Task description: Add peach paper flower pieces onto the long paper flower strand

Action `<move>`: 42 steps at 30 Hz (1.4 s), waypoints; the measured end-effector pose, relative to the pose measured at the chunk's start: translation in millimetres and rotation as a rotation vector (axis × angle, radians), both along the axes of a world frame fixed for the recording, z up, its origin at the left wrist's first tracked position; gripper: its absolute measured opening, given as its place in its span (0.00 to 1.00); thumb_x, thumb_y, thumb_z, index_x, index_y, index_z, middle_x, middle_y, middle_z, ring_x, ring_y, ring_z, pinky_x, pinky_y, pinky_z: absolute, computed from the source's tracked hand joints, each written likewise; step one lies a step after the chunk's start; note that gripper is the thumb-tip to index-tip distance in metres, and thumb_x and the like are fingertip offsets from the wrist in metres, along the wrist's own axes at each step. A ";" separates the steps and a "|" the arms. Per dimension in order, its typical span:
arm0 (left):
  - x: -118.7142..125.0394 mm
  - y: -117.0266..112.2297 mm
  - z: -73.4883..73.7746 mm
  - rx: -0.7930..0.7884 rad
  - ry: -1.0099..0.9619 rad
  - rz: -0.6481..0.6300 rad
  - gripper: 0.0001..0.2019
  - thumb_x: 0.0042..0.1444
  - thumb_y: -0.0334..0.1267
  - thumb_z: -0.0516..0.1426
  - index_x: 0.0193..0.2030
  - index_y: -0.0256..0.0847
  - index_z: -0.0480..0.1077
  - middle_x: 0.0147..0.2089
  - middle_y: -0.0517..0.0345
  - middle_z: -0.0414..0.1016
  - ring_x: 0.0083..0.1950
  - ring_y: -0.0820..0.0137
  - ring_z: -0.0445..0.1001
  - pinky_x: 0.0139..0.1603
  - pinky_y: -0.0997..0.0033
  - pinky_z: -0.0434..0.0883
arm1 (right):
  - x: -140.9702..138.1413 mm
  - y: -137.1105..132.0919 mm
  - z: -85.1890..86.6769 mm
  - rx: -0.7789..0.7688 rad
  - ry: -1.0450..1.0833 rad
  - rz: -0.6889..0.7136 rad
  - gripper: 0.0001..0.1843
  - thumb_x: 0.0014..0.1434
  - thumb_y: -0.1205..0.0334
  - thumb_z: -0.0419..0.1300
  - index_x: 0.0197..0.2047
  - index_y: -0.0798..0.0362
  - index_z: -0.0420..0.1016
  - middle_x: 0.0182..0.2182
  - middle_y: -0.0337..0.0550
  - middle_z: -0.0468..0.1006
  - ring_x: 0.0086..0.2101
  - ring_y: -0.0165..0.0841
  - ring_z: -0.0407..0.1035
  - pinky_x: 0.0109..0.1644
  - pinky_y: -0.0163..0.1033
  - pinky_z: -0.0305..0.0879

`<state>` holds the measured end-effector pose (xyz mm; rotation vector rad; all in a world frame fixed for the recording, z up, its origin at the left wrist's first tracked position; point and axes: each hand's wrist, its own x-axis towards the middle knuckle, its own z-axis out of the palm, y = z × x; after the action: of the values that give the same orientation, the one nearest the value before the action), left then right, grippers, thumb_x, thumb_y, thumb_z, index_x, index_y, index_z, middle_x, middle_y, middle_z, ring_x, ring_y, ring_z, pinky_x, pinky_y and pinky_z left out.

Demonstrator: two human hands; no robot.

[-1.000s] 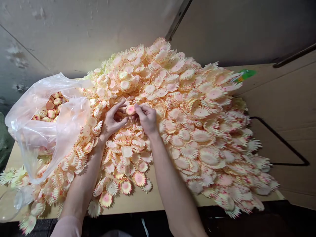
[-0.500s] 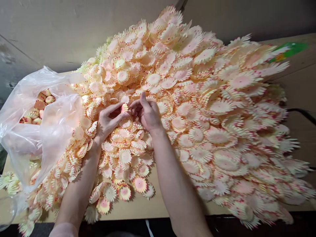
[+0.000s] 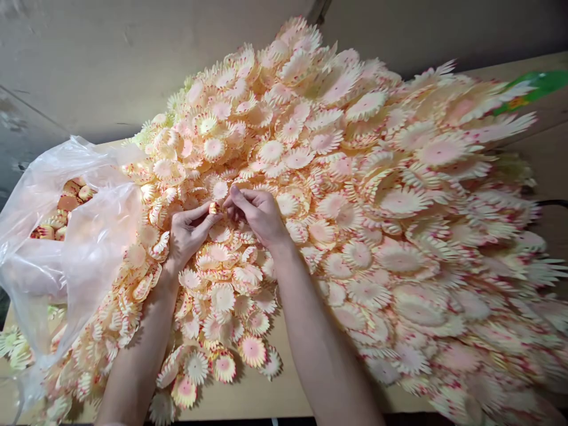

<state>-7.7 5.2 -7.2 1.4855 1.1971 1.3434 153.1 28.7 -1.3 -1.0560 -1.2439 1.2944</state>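
Observation:
Between the thumb and fingers of my left hand (image 3: 190, 232) is a small rolled flower bud (image 3: 215, 208), cream with red petal tips. Just to its right is my right hand (image 3: 257, 214), its fingers curled and pinched together close to the bud; whatever they hold, if anything, is hidden. Both hands are over a large heap of flat flower petal discs (image 3: 355, 254), pale pink in the middle with fringed, red-tipped edges. A few loose discs (image 3: 252, 351) lie at the heap's front edge.
At the left a translucent plastic bag (image 3: 100, 228) stands open with several rolled buds (image 3: 55, 220) inside. The table (image 3: 248, 393) shows at the front, a wall (image 3: 168, 41) behind. Something green (image 3: 539, 89) lies at the far right.
The bud in my left hand looks more tightly rolled and has turned. My right thumb has come down from pointing up to lie against the fingers. The view has shifted slightly.

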 end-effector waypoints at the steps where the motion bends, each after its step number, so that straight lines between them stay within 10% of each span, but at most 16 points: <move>1: -0.2 0.4 0.8 0.015 -0.006 -0.020 0.16 0.52 0.42 0.65 0.47 0.39 0.80 0.42 0.52 0.83 0.39 0.67 0.79 0.44 0.66 0.77 | -0.1 -0.2 0.3 0.011 -0.011 0.009 0.28 0.55 0.35 0.59 0.26 0.54 0.77 0.18 0.38 0.71 0.19 0.26 0.62 0.20 0.32 0.55; 10: -6.2 11.1 2.1 0.246 0.063 -0.203 0.22 0.50 0.38 0.67 0.54 0.50 0.75 0.62 0.51 0.72 0.63 0.61 0.69 0.64 0.59 0.67 | 0.0 -7.0 10.0 -0.002 0.062 0.277 0.25 0.53 0.37 0.62 0.37 0.52 0.79 0.25 0.39 0.75 0.25 0.28 0.66 0.28 0.33 0.64; 19: -6.1 9.2 -1.9 0.147 0.013 -0.240 0.28 0.50 0.39 0.67 0.59 0.49 0.71 0.62 0.49 0.72 0.62 0.59 0.71 0.60 0.60 0.71 | 2.7 -7.2 6.4 0.047 -0.068 0.202 0.26 0.53 0.38 0.62 0.24 0.55 0.74 0.20 0.36 0.66 0.22 0.26 0.58 0.24 0.33 0.53; 34: -3.3 1.4 12.5 0.137 0.063 -0.118 0.14 0.57 0.39 0.61 0.49 0.40 0.79 0.51 0.47 0.79 0.55 0.61 0.75 0.57 0.63 0.71 | -5.8 -3.7 -2.2 -0.073 0.132 0.173 0.36 0.56 0.28 0.49 0.24 0.51 0.80 0.21 0.44 0.77 0.24 0.34 0.72 0.29 0.39 0.69; 42: -1.9 2.3 10.2 0.020 -0.035 -0.156 0.17 0.58 0.42 0.60 0.51 0.37 0.77 0.53 0.46 0.78 0.55 0.61 0.76 0.58 0.64 0.72 | -3.8 -3.7 2.5 -0.017 0.033 0.209 0.27 0.55 0.36 0.59 0.28 0.51 0.81 0.24 0.42 0.79 0.27 0.33 0.73 0.33 0.37 0.71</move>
<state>-9.7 7.5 3.0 1.5308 1.0259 1.2740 149.2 24.9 1.2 -0.9310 -1.3482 1.4770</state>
